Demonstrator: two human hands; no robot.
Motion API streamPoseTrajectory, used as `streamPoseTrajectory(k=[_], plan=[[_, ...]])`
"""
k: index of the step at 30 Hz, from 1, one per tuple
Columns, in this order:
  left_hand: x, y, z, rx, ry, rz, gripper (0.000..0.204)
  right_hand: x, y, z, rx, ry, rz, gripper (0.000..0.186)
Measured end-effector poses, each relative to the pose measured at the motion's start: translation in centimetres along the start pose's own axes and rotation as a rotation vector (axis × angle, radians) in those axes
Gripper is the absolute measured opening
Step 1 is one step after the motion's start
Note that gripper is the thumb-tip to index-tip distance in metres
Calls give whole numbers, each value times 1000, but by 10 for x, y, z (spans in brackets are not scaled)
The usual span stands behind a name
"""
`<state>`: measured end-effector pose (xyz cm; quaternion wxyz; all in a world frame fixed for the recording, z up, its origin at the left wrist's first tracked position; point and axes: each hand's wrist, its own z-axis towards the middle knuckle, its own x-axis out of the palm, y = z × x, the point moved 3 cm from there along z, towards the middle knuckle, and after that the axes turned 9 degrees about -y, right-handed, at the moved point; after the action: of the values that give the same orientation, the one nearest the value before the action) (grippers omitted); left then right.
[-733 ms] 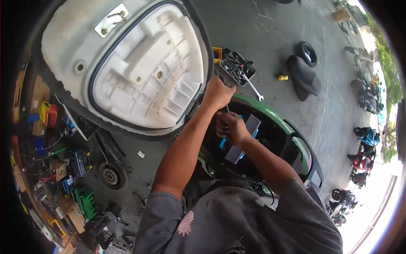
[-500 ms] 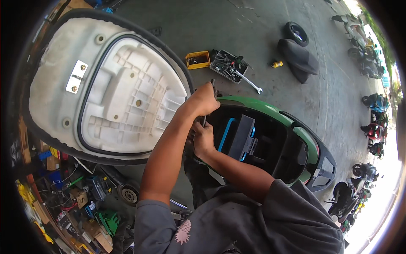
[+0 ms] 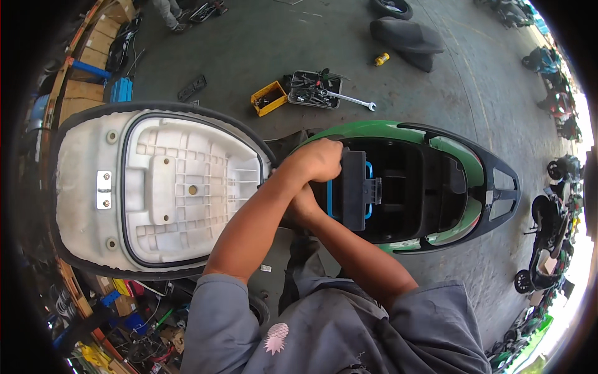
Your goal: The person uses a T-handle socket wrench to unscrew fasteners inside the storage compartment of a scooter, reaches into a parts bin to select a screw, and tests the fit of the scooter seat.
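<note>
Hands meet near the centre of the frame, where the raised white seat base comes up to the left end of the black storage compartment. Half a second ago a dark bar showed between them; now none can be made out. The left hand now sits just beside the dark grey panel, where earlier it was well apart. Its fingers look folded inward, but what they hold cannot be told. The right hand is tucked beneath the left forearm, its fingers hidden, so their state cannot be told. The view has shifted too, leaving the seat lying level across the left.

The seat's black rim bounds the hands on the left, a green body panel above, and a blue handle stands close on the right. Beyond the green edge, floor gives room toward the upper right; the tool tray, with a wrench across it, and a yellow bin sit at upper centre.
</note>
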<state>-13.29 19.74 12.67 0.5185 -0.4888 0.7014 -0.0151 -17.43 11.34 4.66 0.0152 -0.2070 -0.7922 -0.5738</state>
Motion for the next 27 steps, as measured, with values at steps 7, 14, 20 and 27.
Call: streamPoseTrajectory(k=[7,14,20,27], plan=[[-49,33,-48,-22,-280,-223,59,-19,22,-116,310,146,-213,38],[-40,31,-74,-89,-531,-785,44,-53,32,-155,89,31,-580,42],[37,-53,-112,45,-493,-1709,31,-56,100,-157,-132,-309,-306,52],[97,-150,-167,601,-349,-1072,31,-156,123,-271,-193,-664,-556,30]])
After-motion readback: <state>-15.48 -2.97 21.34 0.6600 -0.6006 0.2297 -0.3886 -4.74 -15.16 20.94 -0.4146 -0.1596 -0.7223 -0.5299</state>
